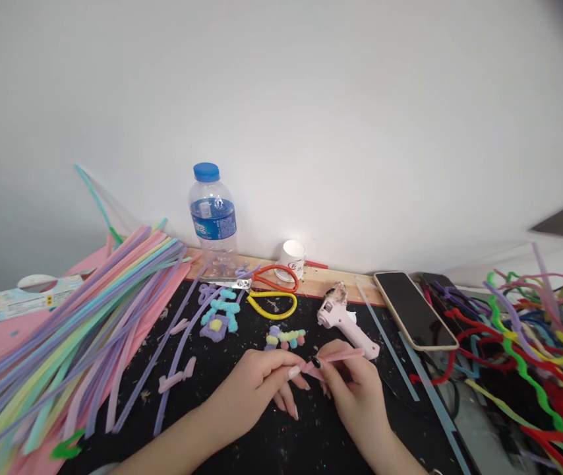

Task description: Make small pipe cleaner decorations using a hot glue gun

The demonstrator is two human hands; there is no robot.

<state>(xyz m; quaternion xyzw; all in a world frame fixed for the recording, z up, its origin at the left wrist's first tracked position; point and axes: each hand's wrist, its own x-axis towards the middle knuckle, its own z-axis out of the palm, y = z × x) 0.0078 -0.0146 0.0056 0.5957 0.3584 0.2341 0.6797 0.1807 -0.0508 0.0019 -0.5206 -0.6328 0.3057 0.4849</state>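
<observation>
A pink pipe cleaner (343,355) is pinched between my two hands above the black mat. My left hand (266,379) grips its left end with thumb and forefinger. My right hand (353,382) holds it a little farther right, and a free end sticks out past the fingers. Just beyond the hands lies a small pastel pipe cleaner figure (286,338). A turquoise and purple pipe cleaner piece (221,315) rests farther left. Close to my right hand lies a pink glue gun (345,320).
Scissors (272,290) with red and yellow handles lie behind. A water bottle (212,221) and a paper cup (292,257) stand by the wall. Pastel pipe cleaners (88,330) heap at left, tangled bright ones (533,356) at right. A phone (414,310) lies right of the glue gun.
</observation>
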